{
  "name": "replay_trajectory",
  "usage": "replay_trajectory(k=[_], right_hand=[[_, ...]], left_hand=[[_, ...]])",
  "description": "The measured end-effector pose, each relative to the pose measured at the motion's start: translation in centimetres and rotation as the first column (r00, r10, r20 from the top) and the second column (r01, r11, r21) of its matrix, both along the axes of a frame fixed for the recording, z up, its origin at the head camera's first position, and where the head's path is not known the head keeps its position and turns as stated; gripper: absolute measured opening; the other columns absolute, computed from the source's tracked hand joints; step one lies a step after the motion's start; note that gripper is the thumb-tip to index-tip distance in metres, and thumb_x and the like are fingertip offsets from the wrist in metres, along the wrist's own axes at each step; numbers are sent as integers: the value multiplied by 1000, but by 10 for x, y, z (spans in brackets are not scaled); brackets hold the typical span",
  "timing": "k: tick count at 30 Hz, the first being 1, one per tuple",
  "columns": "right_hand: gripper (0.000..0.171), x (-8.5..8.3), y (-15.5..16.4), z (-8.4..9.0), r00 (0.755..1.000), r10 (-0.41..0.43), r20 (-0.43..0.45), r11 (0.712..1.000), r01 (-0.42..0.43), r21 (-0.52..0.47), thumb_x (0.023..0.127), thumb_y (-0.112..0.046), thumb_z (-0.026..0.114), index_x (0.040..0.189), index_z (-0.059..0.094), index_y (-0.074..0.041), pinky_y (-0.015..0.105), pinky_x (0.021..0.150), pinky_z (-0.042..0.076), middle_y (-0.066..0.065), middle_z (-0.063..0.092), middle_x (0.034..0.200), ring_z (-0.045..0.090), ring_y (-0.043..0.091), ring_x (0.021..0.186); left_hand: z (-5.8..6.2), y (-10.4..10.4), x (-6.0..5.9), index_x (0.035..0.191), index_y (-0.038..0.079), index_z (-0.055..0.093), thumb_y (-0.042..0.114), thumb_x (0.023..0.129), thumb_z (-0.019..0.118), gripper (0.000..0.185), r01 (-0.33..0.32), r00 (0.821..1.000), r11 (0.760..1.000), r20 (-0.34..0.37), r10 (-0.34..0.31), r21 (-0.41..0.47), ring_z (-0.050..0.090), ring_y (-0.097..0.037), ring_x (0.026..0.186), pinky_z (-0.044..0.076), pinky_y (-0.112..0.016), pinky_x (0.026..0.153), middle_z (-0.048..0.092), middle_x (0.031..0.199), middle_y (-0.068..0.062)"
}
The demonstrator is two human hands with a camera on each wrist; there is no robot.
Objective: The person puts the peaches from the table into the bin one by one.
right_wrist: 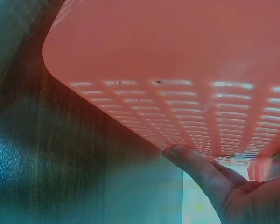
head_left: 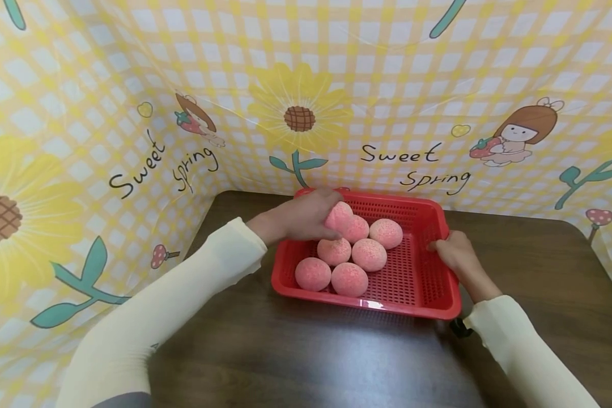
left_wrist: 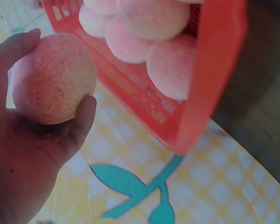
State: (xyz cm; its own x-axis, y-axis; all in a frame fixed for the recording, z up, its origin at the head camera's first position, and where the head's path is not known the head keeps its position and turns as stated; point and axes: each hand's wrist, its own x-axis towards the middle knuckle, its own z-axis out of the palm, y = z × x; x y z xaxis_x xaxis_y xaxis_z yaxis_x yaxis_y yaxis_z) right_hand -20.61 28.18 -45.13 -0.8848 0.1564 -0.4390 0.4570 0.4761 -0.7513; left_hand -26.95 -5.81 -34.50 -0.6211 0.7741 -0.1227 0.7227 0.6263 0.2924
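Note:
My left hand (head_left: 308, 216) grips a round pink, speckled peach (head_left: 340, 215) over the far left part of a red plastic basket (head_left: 413, 309). In the left wrist view, thumb and fingers curl round this peach (left_wrist: 53, 77), beside the basket wall (left_wrist: 214, 79). Several more peaches (head_left: 369, 255) lie in the left and middle of the basket. At the basket's right end, my right hand (head_left: 458, 256) holds the wall, thumb over the rim. The right wrist view shows that hand (right_wrist: 210, 182) against the slotted red side, its other fingers partly hidden.
The basket is over a dark wooden table (head_left: 285, 362). Behind and to the left, a yellow-and-white checked cloth (head_left: 398, 73) with printed flowers hangs as a wall, close to the basket's far side. A dark band (head_left: 460, 327) shows at the right wrist.

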Motion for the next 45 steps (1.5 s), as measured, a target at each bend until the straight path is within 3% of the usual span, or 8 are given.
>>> replay_trajectory(k=[5, 11, 16, 22, 29, 37, 41, 45], right_hand=[[51, 0, 1, 0, 1000, -3, 2, 1000, 3, 1, 96, -12, 52, 140, 42, 12, 43, 70, 64, 35, 65, 121, 77, 27, 79], [51, -1, 1, 0, 1000, -12, 2, 1000, 12, 0, 96, -12, 52, 140, 42, 13, 43, 70, 64, 34, 65, 121, 77, 27, 79], [51, -1, 1, -1, 1000, -12, -2, 1000, 12, 12, 96, -12, 52, 139, 42, 13, 43, 70, 64, 34, 65, 120, 77, 26, 78], [50, -2, 1, 1, 1000, -12, 2, 1000, 12, 19, 96, -12, 52, 138, 42, 14, 43, 69, 64, 34, 66, 118, 77, 27, 78], [48, -3, 1, 1, 1000, -13, -6, 1000, 13, 20, 95, -12, 52, 135, 44, 13, 42, 69, 64, 32, 67, 115, 77, 24, 75], [47, -1, 2, -1, 1000, -12, -28, 1000, 12, 4, 94, -12, 52, 133, 45, 13, 43, 68, 64, 31, 68, 111, 77, 25, 73], [47, 0, 2, -2, 1000, -14, -27, 1000, 14, 5, 93, -13, 53, 133, 46, 12, 43, 68, 64, 30, 69, 111, 77, 24, 73], [47, -1, 2, -3, 1000, -17, -13, 1000, 17, 4, 94, -13, 52, 134, 46, 11, 43, 68, 64, 30, 69, 112, 77, 24, 74]], left_hand=[[-2, 15, 11, 144, 8, 46, 37, 89, 74, 69, 12, 1000, 999, 19, -11, -35, 51, -21, 129, 46, -38, 112, 54, 137, -8], [-10, 32, 21, 146, 10, 48, 34, 87, 74, 69, 107, 994, 993, 7, -106, -55, 47, -17, 121, 48, -34, 107, 49, 133, -5], [-14, 45, 28, 152, 9, 44, 37, 92, 74, 73, 135, 990, 989, 48, -132, -64, 46, -19, 131, 45, -36, 113, 47, 144, -9], [-19, 64, 35, 153, 7, 42, 39, 93, 69, 73, 183, 983, 979, 31, -181, -93, 46, -23, 139, 42, -36, 117, 45, 151, -13], [-25, 83, 44, 147, 8, 45, 32, 91, 72, 66, 262, 965, 958, 54, -258, -115, 51, -12, 112, 53, -22, 90, 48, 137, -7], [-41, 101, 52, 138, 10, 52, 32, 86, 83, 65, 314, 949, 933, 52, -310, -177, 53, -11, 106, 52, -22, 91, 51, 132, -6], [-51, 104, 56, 131, 12, 56, 34, 88, 79, 54, 334, 941, 921, 15, -338, -199, 54, -11, 100, 53, -23, 84, 54, 125, -4], [-58, 108, 61, 135, 10, 57, 34, 91, 75, 54, 356, 930, 906, -13, -368, -228, 54, -13, 106, 53, -25, 91, 56, 126, -4]])
